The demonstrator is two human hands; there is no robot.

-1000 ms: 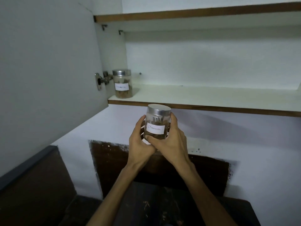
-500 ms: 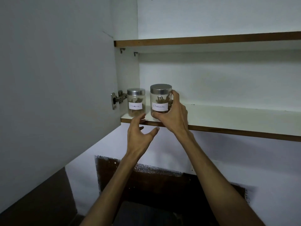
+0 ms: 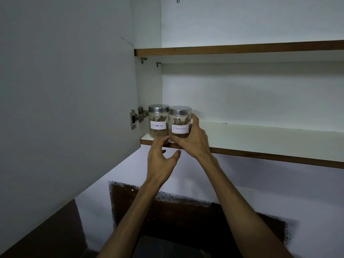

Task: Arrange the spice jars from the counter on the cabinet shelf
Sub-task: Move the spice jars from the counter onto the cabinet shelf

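Two cylindrical clear jars are seen standing upright at the left end of the lower cabinet shelf (image 3: 260, 135), near its front edge; the left jar (image 3: 158, 121) and the right jar (image 3: 180, 122) are set side by side, touching or very nearly so. Each is closed by a round brushed-metal lid and carries a white paper label with handwritten text reading roughly "Cinnamon"; brown stick-like contents are visible through the walls.

The right hand (image 3: 193, 139) is wrapped around the right jar, thumb at the lower front and fingers along its right side, so that a grip on it is maintained; the left hand (image 3: 161, 161) is held spread and loose below the shelf edge, fingertips close to the base of the jars; whether contact is made cannot be told.

The shelf is a smooth white board faced with a brown wooden edge strip; a second shelf (image 3: 242, 50) of like build is mounted above. A metal hinge (image 3: 136, 116) is fixed just left of the left jar, joining the open white cabinet door (image 3: 65, 108); a dark rough-edged patch (image 3: 186, 216) is seen on the white wall below.
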